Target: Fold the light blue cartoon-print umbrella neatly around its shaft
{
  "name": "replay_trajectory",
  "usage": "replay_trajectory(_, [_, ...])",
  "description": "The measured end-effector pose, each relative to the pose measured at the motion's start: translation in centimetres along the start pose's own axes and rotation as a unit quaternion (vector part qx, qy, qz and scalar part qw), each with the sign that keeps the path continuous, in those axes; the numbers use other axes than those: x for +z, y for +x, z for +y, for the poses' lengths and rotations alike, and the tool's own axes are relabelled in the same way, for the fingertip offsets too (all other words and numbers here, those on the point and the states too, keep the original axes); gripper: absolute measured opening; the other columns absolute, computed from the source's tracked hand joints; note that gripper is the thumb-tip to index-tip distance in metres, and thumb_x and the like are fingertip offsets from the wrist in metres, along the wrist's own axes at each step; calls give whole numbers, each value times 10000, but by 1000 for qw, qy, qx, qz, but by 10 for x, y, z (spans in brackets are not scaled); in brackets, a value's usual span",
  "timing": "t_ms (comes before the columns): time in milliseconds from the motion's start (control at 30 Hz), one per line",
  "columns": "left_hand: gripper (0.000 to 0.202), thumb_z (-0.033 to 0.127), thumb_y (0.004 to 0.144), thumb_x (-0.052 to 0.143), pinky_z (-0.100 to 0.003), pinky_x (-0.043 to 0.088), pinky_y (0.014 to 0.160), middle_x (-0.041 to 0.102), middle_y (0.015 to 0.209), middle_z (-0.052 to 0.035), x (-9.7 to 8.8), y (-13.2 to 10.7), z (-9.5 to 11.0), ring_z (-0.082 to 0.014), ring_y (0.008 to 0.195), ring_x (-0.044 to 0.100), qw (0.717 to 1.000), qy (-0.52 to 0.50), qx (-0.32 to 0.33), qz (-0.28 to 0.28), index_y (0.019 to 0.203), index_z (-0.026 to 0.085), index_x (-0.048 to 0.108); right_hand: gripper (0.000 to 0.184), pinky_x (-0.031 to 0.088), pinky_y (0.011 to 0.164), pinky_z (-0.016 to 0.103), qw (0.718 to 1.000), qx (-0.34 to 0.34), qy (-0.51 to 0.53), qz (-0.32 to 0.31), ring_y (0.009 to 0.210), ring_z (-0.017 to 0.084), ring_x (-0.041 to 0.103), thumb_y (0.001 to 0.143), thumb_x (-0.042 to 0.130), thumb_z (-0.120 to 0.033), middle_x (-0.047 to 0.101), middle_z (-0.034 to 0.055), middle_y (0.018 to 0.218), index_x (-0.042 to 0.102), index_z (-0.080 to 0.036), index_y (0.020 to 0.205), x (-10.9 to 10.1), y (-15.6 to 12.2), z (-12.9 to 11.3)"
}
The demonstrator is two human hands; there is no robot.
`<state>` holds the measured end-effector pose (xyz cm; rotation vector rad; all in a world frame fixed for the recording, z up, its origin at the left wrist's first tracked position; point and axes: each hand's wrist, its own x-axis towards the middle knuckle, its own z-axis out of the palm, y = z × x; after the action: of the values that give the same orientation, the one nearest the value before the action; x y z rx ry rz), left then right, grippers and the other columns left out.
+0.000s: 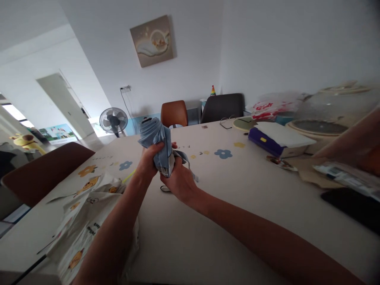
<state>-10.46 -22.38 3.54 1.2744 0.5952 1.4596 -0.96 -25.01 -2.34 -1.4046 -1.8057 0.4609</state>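
Note:
A folded light-blue umbrella [156, 136] stands upright above the beige table [237, 190], its canopy bunched in loose folds. My left hand [148, 160] is wrapped round its middle from the left. My right hand [178, 180] grips the lower part from the right and below, fingers closed on the fabric. A narrow strap [190, 168] hangs from the umbrella by my right hand.
A white printed bag [86, 221] lies at the near left under my left forearm. A purple-and-white box [276, 140], glasses [227, 122] and covered dishes [319, 128] crowd the right side. A dark phone [353, 206] lies near right. Chairs [173, 113] and a fan [113, 118] stand beyond.

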Motion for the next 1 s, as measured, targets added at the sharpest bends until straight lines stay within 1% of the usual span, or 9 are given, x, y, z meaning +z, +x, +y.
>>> replay_trajectory(133, [288, 383, 629, 667, -330, 534, 732, 669, 668, -48, 10, -1, -3, -219, 752, 669, 998, 19, 38, 48, 778, 141, 621, 490, 466, 692, 412, 999, 15, 27, 14, 844, 320, 637, 733, 550, -390, 624, 149, 948, 398, -150, 1133, 0, 1, 2])
replay_trajectory(267, [411, 520, 649, 642, -294, 535, 636, 661, 652, -39, 20, -4, -5, -193, 668, 663, 993, 26, 58, 99, 812, 144, 620, 529, 471, 652, 381, 996, 25, 89, 11, 832, 296, 631, 722, 554, -377, 622, 117, 967, 383, -197, 1190, -2, 0, 2])
replay_trajectory(400, [534, 645, 667, 557, -279, 529, 611, 659, 650, -46, 22, -3, -4, -173, 622, 651, 989, -7, 9, 145, 829, 140, 614, 509, 465, 664, 379, 994, 22, 108, -8, 811, 280, 619, 681, 565, -271, 636, 93, 915, 428, -197, 1165, -7, 4, 4])
replay_trajectory(467, [556, 669, 688, 517, -282, 532, 613, 660, 650, -50, 20, 1, -2, -172, 620, 649, 987, -32, -20, 157, 820, 138, 617, 486, 464, 689, 373, 990, 7, 136, -23, 824, 265, 610, 651, 588, -238, 638, 80, 906, 470, -194, 1120, -14, 9, 4])
replay_trajectory(567, [542, 652, 719, 506, -299, 540, 663, 682, 733, -50, 12, 6, 4, -181, 689, 661, 989, -65, -34, 128, 896, 155, 628, 392, 464, 725, 339, 970, -44, 233, -58, 841, 217, 593, 614, 627, -196, 630, 47, 911, 538, -191, 996, -27, 15, 4])
replay_trajectory(633, [540, 649, 736, 495, -306, 541, 686, 690, 815, -51, 6, 7, 8, -191, 756, 665, 992, -84, -45, 84, 949, 170, 626, 269, 471, 658, 296, 933, -42, 327, -143, 736, 173, 582, 599, 649, -178, 616, 14, 783, 565, -177, 854, -35, 18, 3])
replay_trajectory(733, [521, 629, 755, 496, -300, 538, 694, 686, 903, -52, -2, 6, 11, -197, 838, 658, 990, -108, -77, 42, 993, 181, 616, 191, 454, 521, 241, 846, 6, 455, -277, 548, 115, 527, 598, 689, -195, 561, -15, 620, 561, -155, 734, -40, 18, 3])
replay_trajectory(900, [498, 572, 728, 569, -316, 528, 732, 683, 895, -56, -8, 2, 8, -222, 905, 646, 987, -122, -101, 19, 1040, 186, 596, 219, 409, 399, 185, 734, 55, 554, -389, 410, 74, 476, 605, 690, -205, 556, -32, 559, 571, -147, 779, -35, 18, 11])
replay_trajectory(1000, [504, 537, 710, 598, -349, 513, 800, 674, 897, -40, -6, 0, 4, -212, 902, 644, 987, -135, -89, -17, 1079, 194, 576, 249, 402, 366, 191, 651, 70, 585, -479, 376, 88, 477, 626, 669, -269, 563, -26, 524, 569, -140, 814, -31, 17, 19])
